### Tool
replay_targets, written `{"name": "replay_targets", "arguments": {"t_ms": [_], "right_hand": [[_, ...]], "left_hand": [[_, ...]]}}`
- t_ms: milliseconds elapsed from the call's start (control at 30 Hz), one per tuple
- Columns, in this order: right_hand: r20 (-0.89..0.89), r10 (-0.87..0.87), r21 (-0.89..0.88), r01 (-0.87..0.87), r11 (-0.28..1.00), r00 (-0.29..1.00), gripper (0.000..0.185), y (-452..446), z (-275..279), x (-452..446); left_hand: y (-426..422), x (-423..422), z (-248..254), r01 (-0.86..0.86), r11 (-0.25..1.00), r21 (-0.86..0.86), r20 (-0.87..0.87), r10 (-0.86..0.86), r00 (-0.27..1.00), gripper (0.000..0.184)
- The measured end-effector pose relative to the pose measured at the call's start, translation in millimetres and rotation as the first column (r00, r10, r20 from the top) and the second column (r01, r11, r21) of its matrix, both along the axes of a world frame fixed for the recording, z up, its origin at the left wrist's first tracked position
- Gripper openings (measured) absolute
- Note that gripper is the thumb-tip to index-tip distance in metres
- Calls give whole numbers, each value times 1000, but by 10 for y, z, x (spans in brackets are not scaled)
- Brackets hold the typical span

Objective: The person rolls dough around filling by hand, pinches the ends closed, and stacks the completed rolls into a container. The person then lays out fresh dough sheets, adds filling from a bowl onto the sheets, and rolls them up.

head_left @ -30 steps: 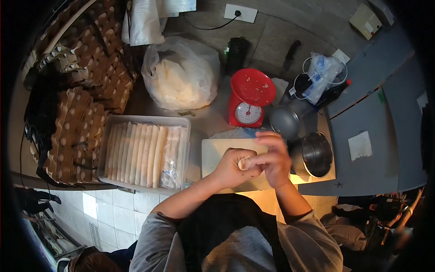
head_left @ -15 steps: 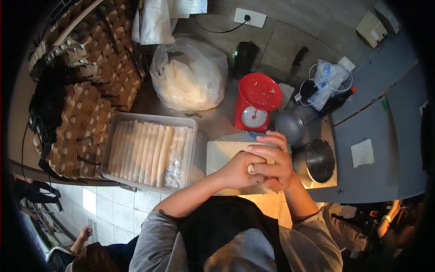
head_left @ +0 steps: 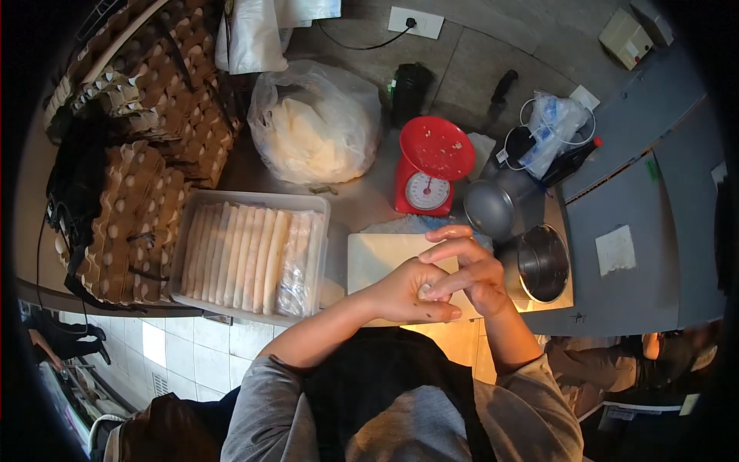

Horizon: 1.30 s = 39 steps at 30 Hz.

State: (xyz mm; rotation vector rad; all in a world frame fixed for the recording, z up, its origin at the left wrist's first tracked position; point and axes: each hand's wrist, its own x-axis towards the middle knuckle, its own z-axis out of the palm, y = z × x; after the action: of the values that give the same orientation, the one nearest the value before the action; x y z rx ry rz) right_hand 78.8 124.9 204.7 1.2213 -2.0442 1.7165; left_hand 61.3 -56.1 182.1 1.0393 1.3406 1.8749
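Left hand [head_left: 406,296] curled around a small pale lump [head_left: 424,292], right hand [head_left: 476,276] loosely spread with a fingertip against it, I work over a cream cutting board [head_left: 377,254] near a red kitchen scale [head_left: 429,165].

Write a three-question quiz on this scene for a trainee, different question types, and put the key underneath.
1. Multiple choice: what holds the row of long pale sticks?
(a) a plastic tub
(b) a wicker basket
(c) a cardboard box

2. True or false: in the view, the red scale stands to the left of the clear plastic bag.

3. Fill in the blank: the left hand and right hand meet above a pale ____.

Key:
1. (a)
2. False: the scale stands to the right of the bag.
3. board
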Motion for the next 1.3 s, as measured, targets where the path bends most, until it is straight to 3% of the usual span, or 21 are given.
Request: {"name": "replay_targets", "arguments": {"t_ms": [133, 233, 333, 367, 433, 567, 700, 833, 900, 933, 967, 1067, 1167, 1267, 1300], "right_hand": [[0, -25, -4, 25, 1000, 1000, 44, 4, -12, 40], [-111, -110, 147, 125, 981, 988, 37, -38, 89, 93], [-435, -119, 411, 314, 856, 893, 30, -106, 241, 102], [-443, -122, 446, 336, 830, 888, 29, -111, 289, 120], [-460, -124, 512, 377, 772, 879, 26, -119, 361, 140], [-316, -314, 426, 430, 796, 895, 24, -104, 260, 256], [-487, -366, 494, 596, 633, 793, 25, -371, 255, 328], [-426, -321, 502, 516, 694, 846, 31, -229, 224, 189], [56, -329, 111, 321, 940, 943, 38, -88, 8, 132], [283, -221, -135, 267, 954, 933, 43, -46, -125, 94], [283, -204, -176, 260, 949, 937, 53, -23, -242, 28], [340, -442, 250, 373, 894, 830, 50, -259, -806, 33], [561, -512, 466, 263, 845, 651, 48, -207, -1109, 78], [293, -508, 541, 298, 787, 810, 49, 282, -873, 59], [259, -494, 580, 275, 767, 830, 46, 445, -646, 59]], "left_hand": [[20, 2, -54, -54, 998, 29, -60, 56, 997, 30], [23, 7, -71, -59, 996, 68, -63, 64, 996, 26], [88, 72, -41, -187, 976, 109, -23, 190, 981, 22], [108, 95, -31, -253, 960, 121, -8, 256, 967, 21], [81, 65, -143, -350, 936, 42, -173, 352, 920, 16], [58, 90, -104, -611, 790, -51, -472, 520, 712, 12], [152, 90, -112, -735, 654, 176, -430, 723, 540, 18], [111, -20, -200, -711, 685, 160, -485, 682, 547, 22], [133, -37, -166, -707, 700, 97, -218, 708, 672, 26], [142, -47, -139, -699, 712, 68, -72, 702, 709, 29], [96, -120, -101, -712, 699, 75, -44, 715, 697, 24], [72, -291, 25, -793, 599, 112, 432, 689, 581, 17], [-41, -490, -250, -847, 511, 146, 606, 631, 485, 19], [-228, -501, -493, -805, 587, 85, 682, 555, 477, 18], [-288, -485, -711, -740, 667, 80, 669, 515, 536, 13]]}}
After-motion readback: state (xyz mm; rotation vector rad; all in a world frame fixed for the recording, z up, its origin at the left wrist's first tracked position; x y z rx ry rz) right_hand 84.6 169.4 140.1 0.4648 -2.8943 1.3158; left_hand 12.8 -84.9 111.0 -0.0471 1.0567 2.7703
